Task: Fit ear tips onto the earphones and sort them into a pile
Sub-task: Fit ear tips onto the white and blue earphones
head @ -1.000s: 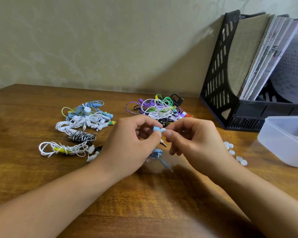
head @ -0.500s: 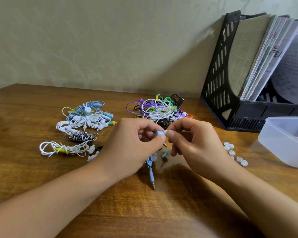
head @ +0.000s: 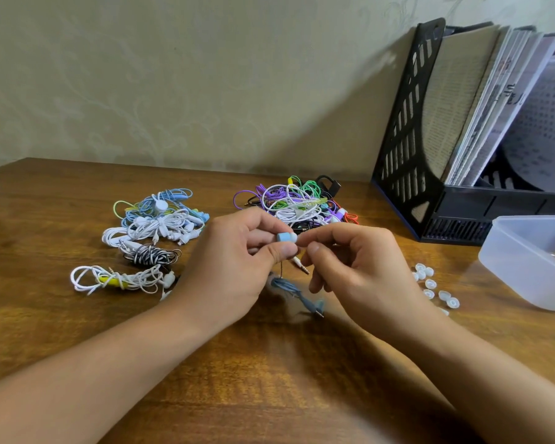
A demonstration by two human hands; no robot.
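My left hand (head: 237, 264) pinches a light-blue earbud (head: 283, 237) between thumb and fingers, and a white ear tip (head: 293, 238) sits on its end. The earbud's blue cable (head: 289, 288) hangs blurred under the hand down to the wooden table (head: 269, 379). My right hand (head: 356, 270) is right beside the tip with fingers curled. Its forefinger and thumb lie close to the tip, and nothing shows between them. Several loose white ear tips (head: 430, 285) lie to the right of that hand.
A pile of white and blue coiled earphones (head: 156, 221) lies at the left, with a white-and-yellow set (head: 116, 280) in front. A tangled multicoloured pile (head: 297, 203) sits behind my hands. A clear plastic tub (head: 532, 261) and a black file rack (head: 430, 161) with papers stand at the right.
My right fingers have come slightly off the earbud, so the blue bud and its white tip now show. The hanging blue cable has swung to the right.
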